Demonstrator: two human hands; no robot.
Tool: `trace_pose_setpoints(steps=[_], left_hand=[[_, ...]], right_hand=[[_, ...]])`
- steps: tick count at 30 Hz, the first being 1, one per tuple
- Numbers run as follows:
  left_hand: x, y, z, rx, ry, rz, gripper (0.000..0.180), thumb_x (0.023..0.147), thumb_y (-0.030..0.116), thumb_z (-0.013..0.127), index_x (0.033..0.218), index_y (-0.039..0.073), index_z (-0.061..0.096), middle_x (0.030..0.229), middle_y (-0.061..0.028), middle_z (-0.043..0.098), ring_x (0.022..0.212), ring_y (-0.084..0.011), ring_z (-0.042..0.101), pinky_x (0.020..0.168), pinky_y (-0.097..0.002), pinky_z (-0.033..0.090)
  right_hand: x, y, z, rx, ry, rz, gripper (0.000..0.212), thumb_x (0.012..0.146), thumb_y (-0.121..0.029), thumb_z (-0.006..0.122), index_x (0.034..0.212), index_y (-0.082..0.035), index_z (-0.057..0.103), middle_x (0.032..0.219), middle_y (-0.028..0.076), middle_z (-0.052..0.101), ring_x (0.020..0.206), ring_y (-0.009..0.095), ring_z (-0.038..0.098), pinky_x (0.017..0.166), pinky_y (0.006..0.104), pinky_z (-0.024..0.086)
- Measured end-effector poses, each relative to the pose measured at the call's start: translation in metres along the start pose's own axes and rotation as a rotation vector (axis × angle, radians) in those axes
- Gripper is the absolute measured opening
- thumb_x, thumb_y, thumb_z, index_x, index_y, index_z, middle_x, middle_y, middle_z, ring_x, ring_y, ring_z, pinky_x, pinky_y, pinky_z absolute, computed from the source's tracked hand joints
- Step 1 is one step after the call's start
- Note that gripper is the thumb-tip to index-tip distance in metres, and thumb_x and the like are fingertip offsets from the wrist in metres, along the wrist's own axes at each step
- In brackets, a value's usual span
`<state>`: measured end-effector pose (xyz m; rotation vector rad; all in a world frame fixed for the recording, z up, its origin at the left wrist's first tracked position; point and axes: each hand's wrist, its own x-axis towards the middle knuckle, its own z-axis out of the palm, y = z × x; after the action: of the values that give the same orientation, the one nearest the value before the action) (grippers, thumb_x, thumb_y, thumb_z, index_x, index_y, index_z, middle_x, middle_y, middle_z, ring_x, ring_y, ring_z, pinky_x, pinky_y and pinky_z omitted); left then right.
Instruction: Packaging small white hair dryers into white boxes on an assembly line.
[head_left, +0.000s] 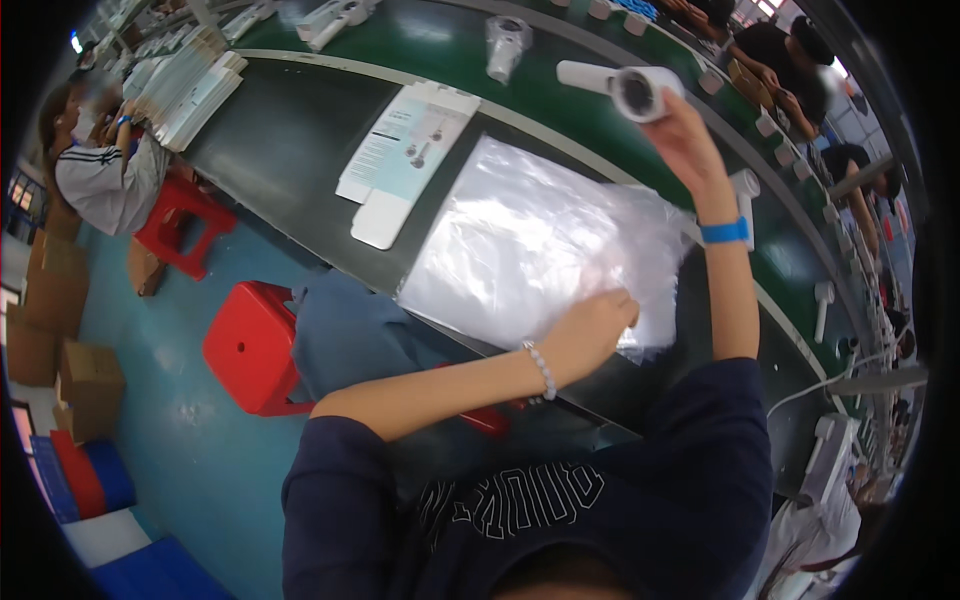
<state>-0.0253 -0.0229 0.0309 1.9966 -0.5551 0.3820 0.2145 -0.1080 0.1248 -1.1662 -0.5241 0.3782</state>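
My right hand (687, 145), with a blue band at its wrist, is raised over the far side of the bench. Its fingers close around the round barrel of a white appliance shaped like a hair dryer (640, 92), whose handle points left. My left hand (597, 330), below a bead bracelet, rests on the near right part of a stack of clear plastic bags (500, 240). Its fingers are curled together at the bag film; their tips are partly hidden. Left of the bags lies a flat white and pale blue printed carton (415, 155).
Beyond the bench (290, 120) runs a green conveyor (560, 120) carrying a bagged white appliance (507, 48) and others. Stacked flat cartons (195, 90) stand far left near a seated co-worker (105, 170). A red stool (250, 345) is at the bench's left front. Other people work across the line.
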Motion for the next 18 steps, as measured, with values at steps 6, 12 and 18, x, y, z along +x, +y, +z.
trace_pose_setpoints(steps=[6,12,18], left_hand=[[0.02,0.001,-0.009,-0.042,0.069,0.057,0.012,0.073,-0.002,0.063,0.085,0.001,0.061,0.084,-0.0139,0.06,0.075,-0.027,0.061,0.065,-0.0342,0.05],[0.026,0.018,-0.014,0.105,0.052,0.029,0.027,0.072,-0.002,0.065,0.098,0.005,0.061,0.095,-0.0047,0.059,0.072,-0.0178,0.062,0.063,-0.0296,0.052],[0.028,0.02,-0.009,0.11,-0.038,0.035,0.045,0.07,-0.005,0.067,0.112,0.006,0.055,0.107,-0.0067,0.054,0.07,-0.0171,0.062,0.063,-0.028,0.052]], right_hand=[[-0.141,-0.054,-0.03,0.44,0.128,-0.028,0.052,0.093,-0.03,0.051,0.133,0.001,0.037,0.132,0.018,0.043,0.116,0.033,0.046,0.106,0.0516,0.031],[-0.249,-0.073,-0.033,0.318,0.01,-0.146,0.087,0.086,-0.048,0.055,0.147,-0.006,0.01,0.135,0.017,0.036,0.095,0.03,0.052,0.069,0.04,0.049],[-0.282,-0.061,-0.003,-0.25,0.165,-0.071,0.082,0.075,-0.059,0.063,0.128,-0.003,0.035,0.118,0.023,0.048,0.096,0.027,0.06,0.064,0.0329,0.056]])
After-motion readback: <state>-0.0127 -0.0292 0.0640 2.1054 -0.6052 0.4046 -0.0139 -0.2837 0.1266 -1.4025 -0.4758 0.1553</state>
